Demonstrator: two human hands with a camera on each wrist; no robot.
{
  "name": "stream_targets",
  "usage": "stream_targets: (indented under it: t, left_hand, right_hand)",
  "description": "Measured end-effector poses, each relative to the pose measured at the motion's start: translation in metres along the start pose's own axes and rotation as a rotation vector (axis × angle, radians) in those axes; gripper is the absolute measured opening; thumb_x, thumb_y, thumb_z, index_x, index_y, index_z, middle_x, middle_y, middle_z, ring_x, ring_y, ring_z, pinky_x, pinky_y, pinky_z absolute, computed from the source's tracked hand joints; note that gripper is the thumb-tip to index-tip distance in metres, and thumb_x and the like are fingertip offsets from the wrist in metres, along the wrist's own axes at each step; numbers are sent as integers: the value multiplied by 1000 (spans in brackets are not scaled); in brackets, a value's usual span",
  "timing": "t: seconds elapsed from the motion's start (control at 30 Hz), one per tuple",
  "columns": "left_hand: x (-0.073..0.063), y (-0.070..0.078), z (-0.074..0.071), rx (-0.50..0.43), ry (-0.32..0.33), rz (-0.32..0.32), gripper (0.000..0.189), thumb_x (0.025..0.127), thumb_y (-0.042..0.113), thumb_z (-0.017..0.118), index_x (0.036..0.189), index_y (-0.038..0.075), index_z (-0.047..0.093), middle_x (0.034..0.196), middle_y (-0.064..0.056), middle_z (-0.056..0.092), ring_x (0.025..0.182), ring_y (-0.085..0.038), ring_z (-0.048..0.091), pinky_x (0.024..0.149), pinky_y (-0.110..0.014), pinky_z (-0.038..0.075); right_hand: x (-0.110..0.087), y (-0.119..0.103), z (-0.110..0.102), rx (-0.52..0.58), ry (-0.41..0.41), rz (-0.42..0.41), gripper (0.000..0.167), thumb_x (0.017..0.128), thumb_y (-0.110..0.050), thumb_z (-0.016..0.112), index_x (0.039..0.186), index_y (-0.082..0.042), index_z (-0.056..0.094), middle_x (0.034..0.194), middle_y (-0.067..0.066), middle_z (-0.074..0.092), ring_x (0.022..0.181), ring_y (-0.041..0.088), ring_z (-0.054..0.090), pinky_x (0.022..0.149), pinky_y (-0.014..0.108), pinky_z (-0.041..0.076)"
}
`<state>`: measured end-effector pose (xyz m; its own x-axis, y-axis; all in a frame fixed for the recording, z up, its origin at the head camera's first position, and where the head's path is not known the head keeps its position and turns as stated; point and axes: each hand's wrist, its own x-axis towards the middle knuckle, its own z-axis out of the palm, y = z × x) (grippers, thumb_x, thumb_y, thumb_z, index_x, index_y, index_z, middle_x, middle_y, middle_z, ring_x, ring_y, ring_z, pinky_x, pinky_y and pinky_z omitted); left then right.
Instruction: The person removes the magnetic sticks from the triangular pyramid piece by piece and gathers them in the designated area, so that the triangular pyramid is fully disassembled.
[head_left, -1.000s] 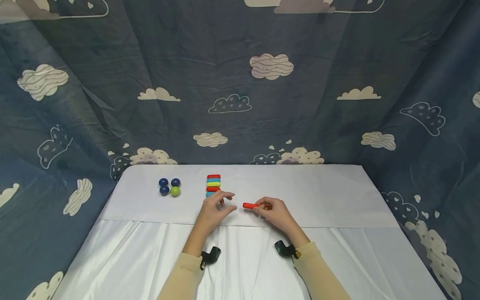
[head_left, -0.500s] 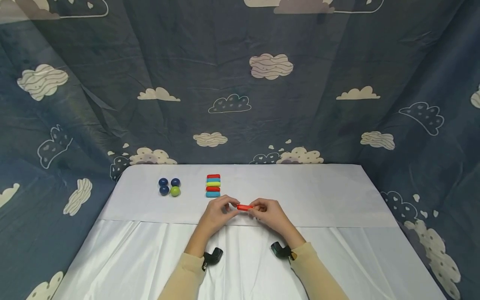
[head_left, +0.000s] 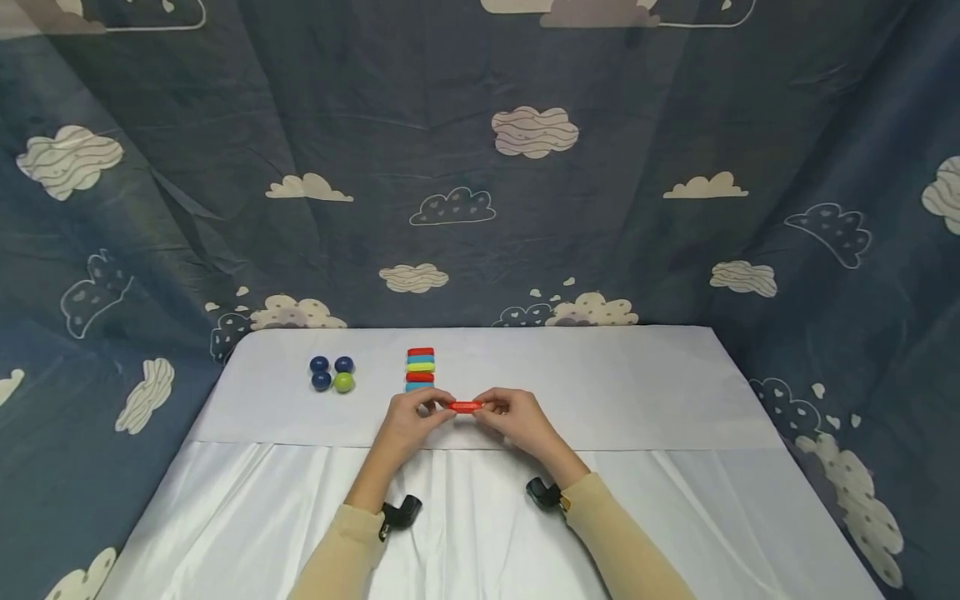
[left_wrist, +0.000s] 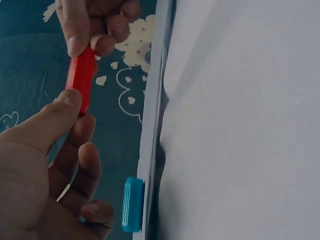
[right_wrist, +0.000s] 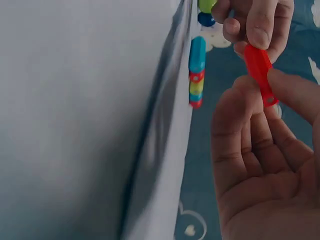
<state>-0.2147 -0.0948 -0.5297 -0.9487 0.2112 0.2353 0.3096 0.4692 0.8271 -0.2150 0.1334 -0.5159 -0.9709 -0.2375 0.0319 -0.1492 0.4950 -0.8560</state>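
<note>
Between my two hands is a small red plastic bar [head_left: 467,407] with rounded ends, held level above the white table. In the right wrist view the red bar [right_wrist: 259,72] shows a small hole at one end. My left hand [head_left: 408,423] pinches its left end between thumb and forefinger. At the other end my right hand [head_left: 521,421] pinches it with thumb and fingers, covering part of that end. Just beyond the left hand, similar bars lie in a column; the nearest is a blue bar [head_left: 419,387], ridged on its side in the left wrist view [left_wrist: 132,205].
Behind the blue bar lie a red bar [head_left: 420,377], a yellow bar [head_left: 420,367] and more bars. Left of them sit a green ball [head_left: 343,382] and several dark blue balls [head_left: 321,381]. A cloud-patterned curtain [head_left: 465,150] hangs behind the white table [head_left: 600,375].
The right hand has moved left with the red bar. The left hand, which was apart from it a second ago, now pinches its left end. The view has shifted slightly.
</note>
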Motion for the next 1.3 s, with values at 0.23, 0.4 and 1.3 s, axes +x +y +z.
stream_targets:
  t: [0.23,0.4,1.3]
  left_hand:
    - [2,-9,-23,31,50,-81,17,91,23,86,107,19,82,91,1,77,83,-14,61,74,-26,49]
    - [2,-16,-35,40,86,-146,17,90,24,86,106,19,83,94,0,79,86,-14,62,75,-24,47]
    - [6,-30,-20,220,276,-349,20,91,23,85,107,10,83,94,-8,82,87,-23,71,78,-36,55]
  right_hand:
    - [18,-22,21,23,0,-6,20,98,-16,75,116,-6,74,86,3,75,60,11,59,57,25,48]
    - [28,-27,38,34,8,4,18,98,-17,75,112,-7,71,88,5,77,60,14,65,56,24,51]
    - [56,-16,79,-135,118,101,18,93,-24,82,97,-7,80,77,2,72,69,11,59,67,26,48]
